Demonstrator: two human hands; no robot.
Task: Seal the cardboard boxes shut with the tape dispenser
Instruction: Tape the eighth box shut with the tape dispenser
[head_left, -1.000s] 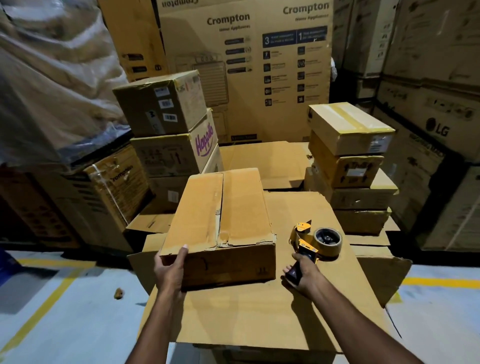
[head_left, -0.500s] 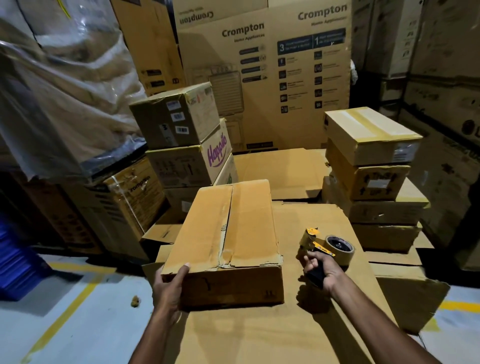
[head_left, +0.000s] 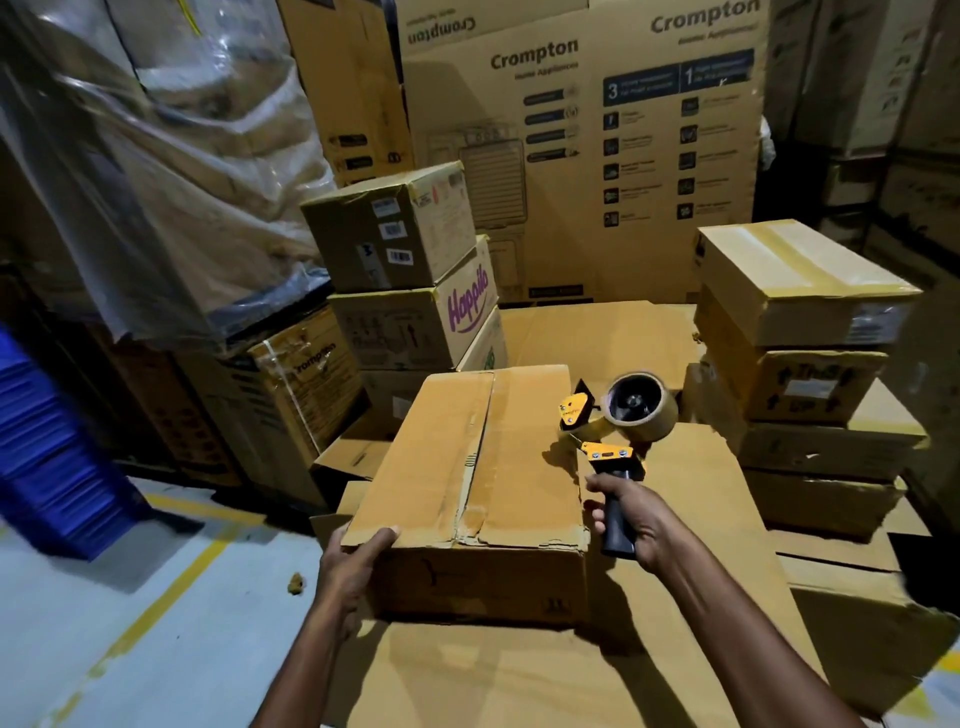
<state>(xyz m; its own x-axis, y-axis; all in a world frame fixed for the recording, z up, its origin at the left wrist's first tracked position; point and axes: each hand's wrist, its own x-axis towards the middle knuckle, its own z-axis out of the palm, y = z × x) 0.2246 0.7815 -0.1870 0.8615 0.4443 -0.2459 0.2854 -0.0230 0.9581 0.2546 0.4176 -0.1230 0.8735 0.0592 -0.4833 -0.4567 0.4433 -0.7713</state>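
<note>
A long cardboard box (head_left: 467, 467) lies in front of me on a flat cardboard sheet (head_left: 519, 675), its two top flaps folded down with a bare seam between them. My left hand (head_left: 353, 566) holds its near left corner, thumb on top. My right hand (head_left: 631, 512) grips the black handle of a tape dispenser (head_left: 618, 421) with orange plates and a roll of brown tape. The dispenser is raised above the sheet, just right of the box's far end.
A stack of taped boxes (head_left: 800, 332) stands at the right. Another stack with a Happilo box (head_left: 415, 327) stands behind left. Large Crompton cartons (head_left: 582, 130) wall the back. Plastic-wrapped goods (head_left: 156, 156) and blue crates (head_left: 47, 447) are at the left, beside grey floor with yellow lines.
My right hand has lifted the tape dispenser off the cardboard sheet and tilted it up beside the box. My left hand stays on the box's near left corner.
</note>
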